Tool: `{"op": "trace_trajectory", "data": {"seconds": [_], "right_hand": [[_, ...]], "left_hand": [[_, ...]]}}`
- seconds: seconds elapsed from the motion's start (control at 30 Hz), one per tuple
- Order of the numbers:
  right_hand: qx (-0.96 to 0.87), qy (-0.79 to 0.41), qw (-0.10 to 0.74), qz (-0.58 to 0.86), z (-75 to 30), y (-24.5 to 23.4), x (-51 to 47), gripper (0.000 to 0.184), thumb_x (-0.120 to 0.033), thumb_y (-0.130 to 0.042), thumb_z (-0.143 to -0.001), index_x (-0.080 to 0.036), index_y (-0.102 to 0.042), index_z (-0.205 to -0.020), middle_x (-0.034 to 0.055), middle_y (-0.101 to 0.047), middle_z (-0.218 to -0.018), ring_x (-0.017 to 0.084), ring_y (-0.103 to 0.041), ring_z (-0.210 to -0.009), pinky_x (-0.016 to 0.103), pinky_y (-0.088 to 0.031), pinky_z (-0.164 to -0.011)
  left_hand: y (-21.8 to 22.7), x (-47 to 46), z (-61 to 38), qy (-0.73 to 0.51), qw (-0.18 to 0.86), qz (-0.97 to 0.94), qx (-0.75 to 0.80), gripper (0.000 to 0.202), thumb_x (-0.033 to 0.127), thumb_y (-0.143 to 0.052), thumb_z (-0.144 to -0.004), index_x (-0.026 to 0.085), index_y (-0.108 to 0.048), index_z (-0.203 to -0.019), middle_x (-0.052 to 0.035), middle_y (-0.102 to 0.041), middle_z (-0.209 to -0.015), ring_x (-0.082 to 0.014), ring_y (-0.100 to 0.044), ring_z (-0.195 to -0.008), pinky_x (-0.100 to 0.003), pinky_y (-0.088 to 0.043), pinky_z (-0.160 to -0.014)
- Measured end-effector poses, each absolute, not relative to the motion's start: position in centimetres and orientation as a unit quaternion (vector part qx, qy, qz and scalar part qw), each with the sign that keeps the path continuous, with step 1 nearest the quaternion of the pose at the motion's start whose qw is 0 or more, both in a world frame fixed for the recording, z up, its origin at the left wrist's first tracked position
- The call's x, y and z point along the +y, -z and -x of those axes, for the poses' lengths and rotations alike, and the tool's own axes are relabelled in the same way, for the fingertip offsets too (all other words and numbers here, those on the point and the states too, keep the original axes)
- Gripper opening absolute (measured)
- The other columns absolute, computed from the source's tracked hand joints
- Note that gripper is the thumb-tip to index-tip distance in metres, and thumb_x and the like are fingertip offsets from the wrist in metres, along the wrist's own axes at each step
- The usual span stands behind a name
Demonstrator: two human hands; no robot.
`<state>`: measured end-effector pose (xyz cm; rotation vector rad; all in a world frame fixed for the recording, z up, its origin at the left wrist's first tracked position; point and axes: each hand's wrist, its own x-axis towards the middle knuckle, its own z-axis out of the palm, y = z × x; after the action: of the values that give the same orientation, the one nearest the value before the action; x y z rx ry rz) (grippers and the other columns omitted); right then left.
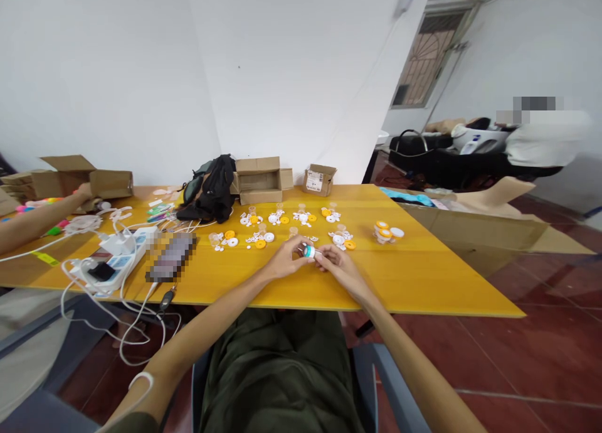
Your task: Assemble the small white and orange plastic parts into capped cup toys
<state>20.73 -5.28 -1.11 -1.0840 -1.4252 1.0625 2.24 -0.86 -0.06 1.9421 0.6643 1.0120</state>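
Observation:
Above the yellow table (414, 276), my left hand (285, 258) is closed round a small round white and teal piece (309, 251). Close on its right is my right hand (339, 267), fingers pinched together at the side of that piece. Whatever lies between the right fingertips is too small to make out. Beyond my hands sit several groups of parts, each with a clear cup (301, 208), small white pieces and round lids. Among these are an orange ring (350, 245) and a white disc (269, 237). To the right, several clear jars with orange and white lids (396, 233) stand together.
On the left are a power strip (117, 260) with tangled white cables and a phone (172, 257). A black bag (211, 188) and open cardboard boxes (258, 181) line the back. Another person's arm (42, 218) reaches in from the left. A large carton (451, 235) adjoins the table's right side.

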Motion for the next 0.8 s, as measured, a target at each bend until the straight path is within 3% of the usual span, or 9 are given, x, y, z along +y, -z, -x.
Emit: {"op": "trace_trajectory", "data": {"seconds": [0.13,0.3,0.6,0.8], "right_hand": [[-0.648,-0.376,0.494,0.442,-21.1,0.6,-6.2,0.037,-0.057,-0.071,-0.078,-0.025,-0.065,-0.095,0.0056,-0.074,-0.096,0.025,-0.07,-0.088,0.041,-0.058,-0.085],[-0.718,-0.295,0.425,0.466,-22.7,0.2,-7.7,0.026,-0.048,-0.065,-0.084,-0.025,-0.069,-0.095,0.0047,-0.075,-0.087,0.025,-0.069,-0.076,0.04,-0.059,-0.077],[-0.619,-0.28,0.491,0.546,-28.5,1.9,-8.6,0.038,-0.06,-0.072,-0.072,-0.026,-0.063,-0.086,0.0084,-0.077,-0.088,0.029,-0.075,-0.081,0.042,-0.063,-0.078],[-0.558,-0.162,0.491,0.649,-34.2,2.4,-9.0,0.038,-0.06,-0.072,-0.068,-0.026,-0.062,-0.081,0.0101,-0.078,-0.086,0.033,-0.076,-0.084,0.046,-0.062,-0.078]], "left_hand": [[-0.1,-1.0,-2.1,-0.384,0.396,-0.799,0.24,0.033,0.048,-0.072,-0.086,0.021,-0.071,-0.107,-0.0096,-0.066,-0.112,-0.0236,-0.063,-0.104,-0.036,-0.054,-0.089],[0.4,-1.0,-2.2,-0.368,0.427,-0.798,0.211,0.035,0.045,-0.074,-0.086,0.02,-0.071,-0.111,-0.0096,-0.067,-0.11,-0.0196,-0.067,-0.09,-0.034,-0.057,-0.083],[0.3,-1.0,-2.1,-0.315,0.347,-0.846,0.255,0.015,0.031,-0.065,-0.093,0.018,-0.073,-0.097,-0.0059,-0.073,-0.094,-0.0169,-0.066,-0.081,-0.03,-0.054,-0.08],[0.1,-1.3,-2.0,-0.278,0.266,-0.889,0.248,0.015,0.026,-0.058,-0.098,0.02,-0.072,-0.095,-0.0054,-0.073,-0.095,-0.0184,-0.067,-0.089,-0.03,-0.053,-0.086]]}}
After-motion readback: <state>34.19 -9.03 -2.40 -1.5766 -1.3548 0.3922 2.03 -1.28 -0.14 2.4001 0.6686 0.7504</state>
